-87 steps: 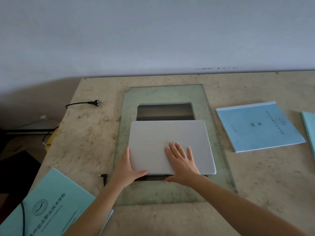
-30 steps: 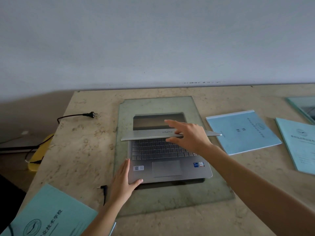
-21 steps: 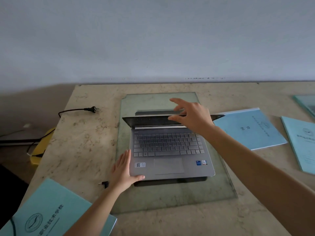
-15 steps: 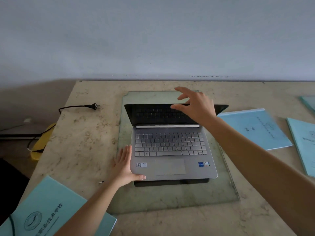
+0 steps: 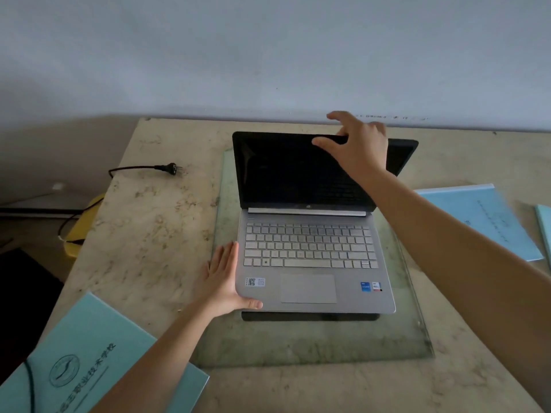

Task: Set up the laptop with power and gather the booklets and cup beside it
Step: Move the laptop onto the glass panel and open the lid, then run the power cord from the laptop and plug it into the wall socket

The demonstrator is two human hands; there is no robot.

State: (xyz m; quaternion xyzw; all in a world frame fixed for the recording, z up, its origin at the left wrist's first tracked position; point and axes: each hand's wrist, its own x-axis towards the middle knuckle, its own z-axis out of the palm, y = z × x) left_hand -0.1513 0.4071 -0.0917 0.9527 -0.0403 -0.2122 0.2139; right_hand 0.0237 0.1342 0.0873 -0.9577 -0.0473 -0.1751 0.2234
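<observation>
A silver laptop [image 5: 310, 254] stands with its lid raised and its screen dark, on a glass pane [image 5: 313, 338] in the middle of the table. My right hand [image 5: 356, 146] grips the top edge of the lid, thumb on the screen side. My left hand [image 5: 225, 283] lies flat against the base's left front corner, thumb on the front edge. A black power plug [image 5: 170, 169] on a cord lies on the table to the left. One teal booklet [image 5: 86, 362] sits at the near left, a blue booklet [image 5: 483, 217] at the right. No cup is in view.
The stone table [image 5: 149, 234] meets a pale wall at the back. Another teal booklet's edge [image 5: 545, 231] shows at the far right. A yellow object [image 5: 79, 231] with cables sits below the table's left edge. A dark cable [image 5: 29, 386] crosses the near-left booklet.
My right hand has lifted the laptop lid from shut to nearly upright, while my left hand has held the base's left front corner. The view has shifted closer.
</observation>
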